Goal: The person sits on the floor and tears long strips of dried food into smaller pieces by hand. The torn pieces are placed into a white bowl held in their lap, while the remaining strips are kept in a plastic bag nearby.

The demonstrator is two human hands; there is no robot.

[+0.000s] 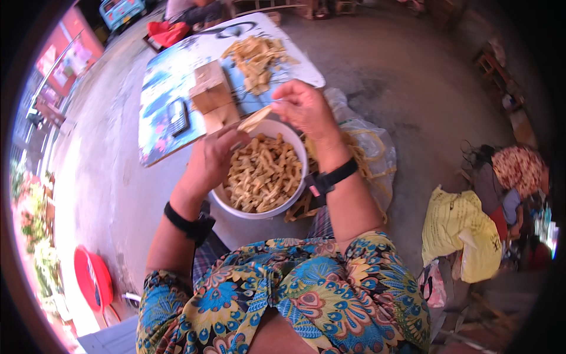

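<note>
A flat pale-yellow strip (pixel 256 118), which looks like bean curd skin, is stretched between my hands above a white tub's rim. My right hand (pixel 304 108) pinches its upper end between thumb and finger. At its lower end, the fingers of my left hand (pixel 216 152) hold it, partly hidden by the back of the hand. Below, the round white tub (pixel 303 155) holds many small, twisted tan-yellow pieces (pixel 265 177). More flat strips (pixel 256 59) lie heaped on the low table. Clear plastic (pixel 378 146) with long yellow strips lies right of the tub.
The low printed table (pixel 152 93) bears a wooden-looking block (pixel 211 86) and a keypad phone (pixel 177 117). A red basin (pixel 93 278) stands on the floor at left, a yellow sack (pixel 455 225) at right. Beyond the table sits a person (pixel 199 13), near a red bag (pixel 168 33).
</note>
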